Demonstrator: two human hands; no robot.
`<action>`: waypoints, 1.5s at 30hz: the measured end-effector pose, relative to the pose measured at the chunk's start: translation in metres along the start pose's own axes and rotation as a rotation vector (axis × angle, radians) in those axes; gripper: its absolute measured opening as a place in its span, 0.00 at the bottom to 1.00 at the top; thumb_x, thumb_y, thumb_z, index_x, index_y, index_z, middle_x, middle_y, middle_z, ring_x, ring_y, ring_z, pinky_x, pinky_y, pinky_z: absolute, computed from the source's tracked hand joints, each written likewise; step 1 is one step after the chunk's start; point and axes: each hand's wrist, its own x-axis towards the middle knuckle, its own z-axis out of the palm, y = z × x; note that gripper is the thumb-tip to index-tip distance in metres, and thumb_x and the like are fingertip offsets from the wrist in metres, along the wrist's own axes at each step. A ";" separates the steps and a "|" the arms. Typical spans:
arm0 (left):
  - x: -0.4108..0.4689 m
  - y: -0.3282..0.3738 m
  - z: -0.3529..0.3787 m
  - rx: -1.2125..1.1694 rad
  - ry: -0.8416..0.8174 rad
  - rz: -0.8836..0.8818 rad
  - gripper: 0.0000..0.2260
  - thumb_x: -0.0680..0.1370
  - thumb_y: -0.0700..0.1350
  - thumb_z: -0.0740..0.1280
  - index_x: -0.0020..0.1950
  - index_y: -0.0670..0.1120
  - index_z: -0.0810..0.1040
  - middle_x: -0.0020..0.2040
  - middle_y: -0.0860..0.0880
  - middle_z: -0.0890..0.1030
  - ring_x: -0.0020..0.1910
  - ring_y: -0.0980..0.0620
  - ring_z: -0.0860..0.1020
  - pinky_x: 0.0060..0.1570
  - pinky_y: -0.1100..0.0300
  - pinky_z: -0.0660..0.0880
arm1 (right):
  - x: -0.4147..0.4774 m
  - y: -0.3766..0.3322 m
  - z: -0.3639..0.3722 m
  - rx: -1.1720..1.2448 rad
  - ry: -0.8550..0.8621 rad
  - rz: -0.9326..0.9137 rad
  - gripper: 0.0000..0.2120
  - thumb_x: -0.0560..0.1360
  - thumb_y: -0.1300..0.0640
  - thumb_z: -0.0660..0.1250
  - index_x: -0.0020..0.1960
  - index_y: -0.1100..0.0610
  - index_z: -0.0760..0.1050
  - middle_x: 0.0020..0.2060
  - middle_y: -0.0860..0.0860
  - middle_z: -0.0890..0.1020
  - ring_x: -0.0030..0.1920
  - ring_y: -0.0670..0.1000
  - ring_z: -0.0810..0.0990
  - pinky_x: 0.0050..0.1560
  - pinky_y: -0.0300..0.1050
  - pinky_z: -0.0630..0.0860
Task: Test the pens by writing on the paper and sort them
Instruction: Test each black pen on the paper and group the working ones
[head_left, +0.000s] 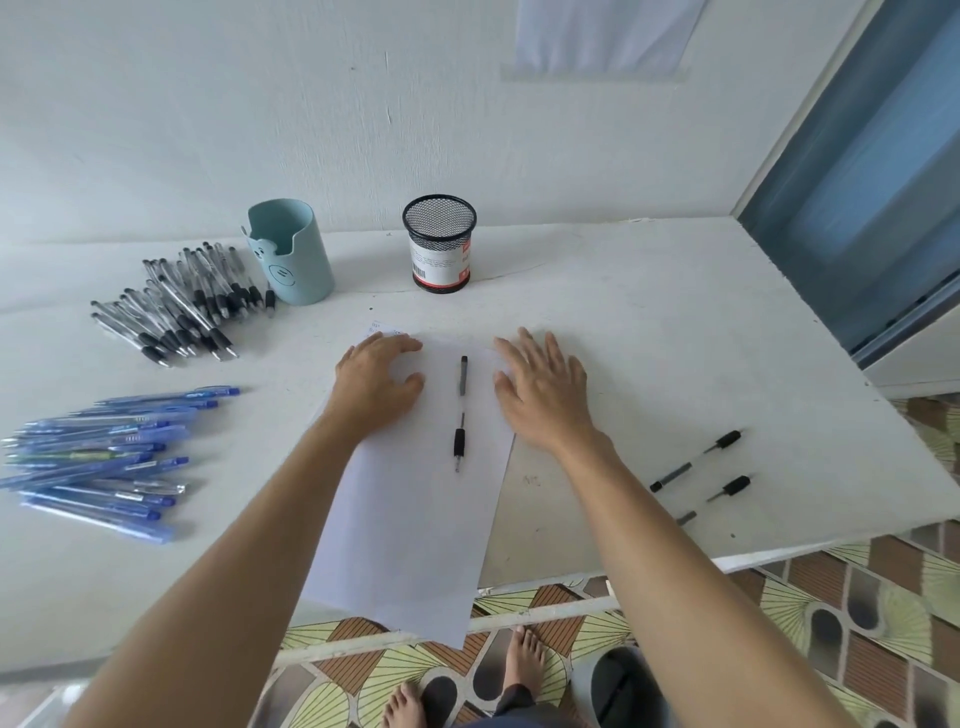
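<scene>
The desk (649, 322) has a white top, scuffed and speckled, with a faint scribble (530, 480) near its near edge. Its far edge meets a pale wall (208, 104) that shows small chips and scratches. High on that wall hangs a pale sheet (602, 36), its lower edge held by a strip of tape. Beyond the desk's right edge stands a blue panel (883, 171) in a light frame. Below the near edge runs a white rail (545, 610). The floor (857, 623) is tiled in brown, yellow and grey fan shapes. My bare feet (524, 660) stand on it, and a grey bin (618, 686) sits just beside them.
</scene>
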 end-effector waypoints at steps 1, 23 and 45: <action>0.002 0.000 -0.004 -0.032 -0.011 0.002 0.17 0.76 0.46 0.71 0.65 0.51 0.79 0.69 0.51 0.76 0.71 0.47 0.70 0.72 0.51 0.62 | -0.002 0.003 0.003 -0.024 -0.038 -0.009 0.24 0.85 0.46 0.48 0.80 0.43 0.52 0.81 0.48 0.51 0.81 0.55 0.45 0.77 0.60 0.44; -0.007 0.056 -0.025 -1.060 -0.142 -0.161 0.14 0.85 0.57 0.54 0.49 0.51 0.74 0.37 0.52 0.69 0.35 0.54 0.68 0.42 0.56 0.68 | -0.003 0.003 0.007 -0.093 -0.027 -0.014 0.25 0.84 0.41 0.45 0.80 0.38 0.47 0.81 0.47 0.45 0.80 0.54 0.41 0.77 0.59 0.36; 0.016 -0.011 -0.030 -0.800 0.303 -0.095 0.19 0.83 0.58 0.59 0.43 0.43 0.73 0.31 0.47 0.79 0.30 0.47 0.79 0.34 0.52 0.77 | -0.002 0.004 0.008 -0.052 0.011 -0.015 0.25 0.83 0.39 0.47 0.79 0.36 0.52 0.81 0.47 0.49 0.81 0.55 0.44 0.78 0.59 0.39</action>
